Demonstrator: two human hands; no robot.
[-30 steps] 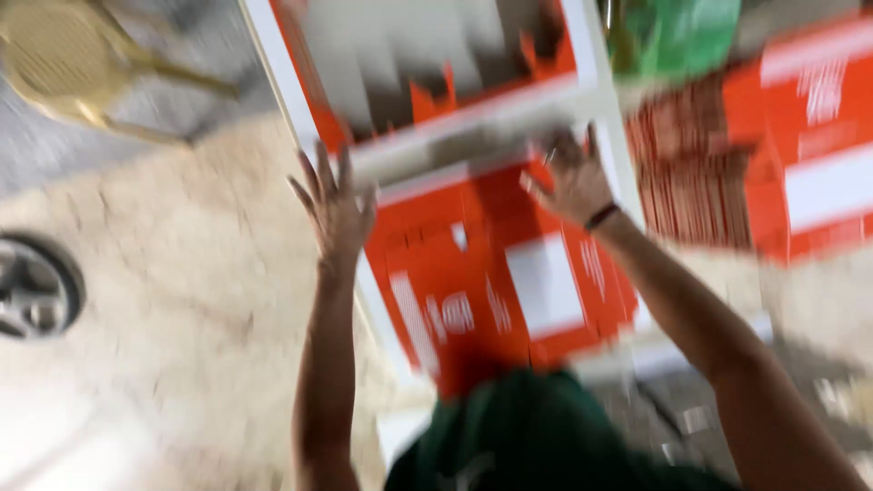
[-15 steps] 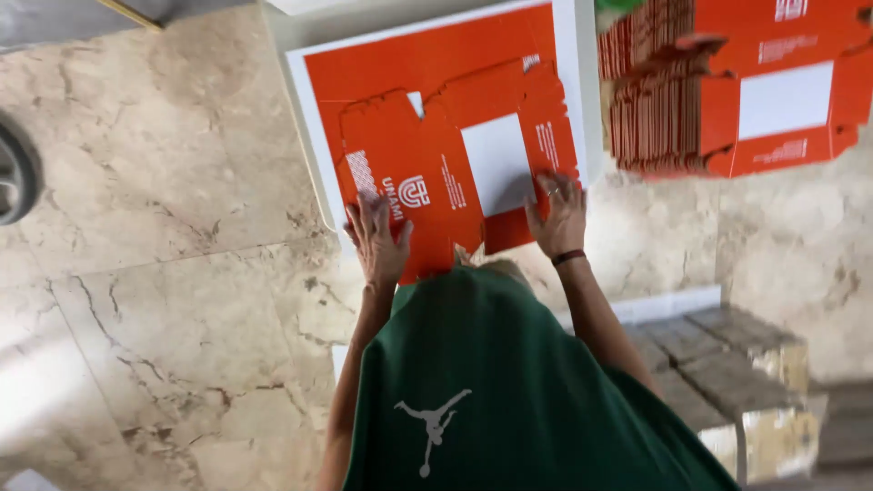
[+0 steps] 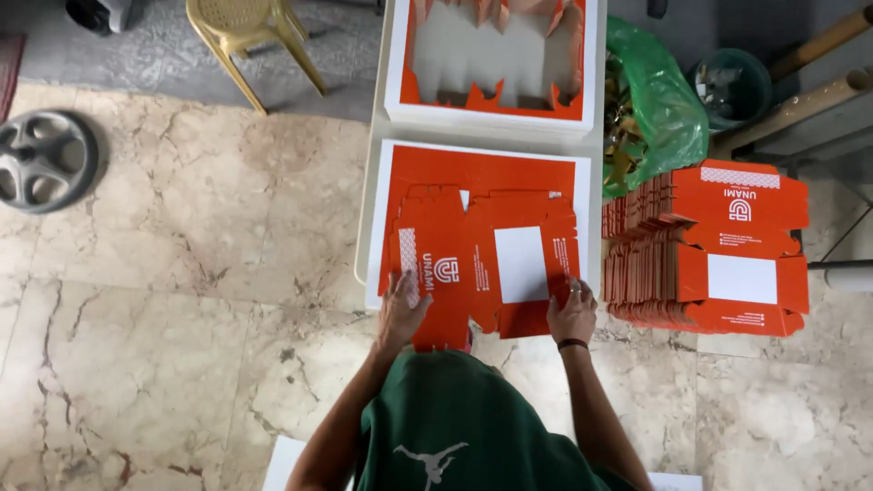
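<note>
Flat orange die-cut cardboard box blank [image 3: 486, 264] on white-bordered orange sheet stack [image 3: 386, 218], long axis left-right, directly ahead of both hands. Left hand [image 3: 402, 314] spread, palm down on near-left flap. Right hand [image 3: 573, 314] flat, fingers together, on near-right edge. Equally near.

Flat orange die-cut carton blank [image 3: 486, 264] atop printed sheet

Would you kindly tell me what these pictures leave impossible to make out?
Head view only:
- Palms and the near edge of the orange box blank: covered by the left hand and right hand.
- Contents of the green bag: crumpled, too small.
- Yellow chair: cut by the top edge.
- Depth of the stacked blanks: seen from above.
</note>
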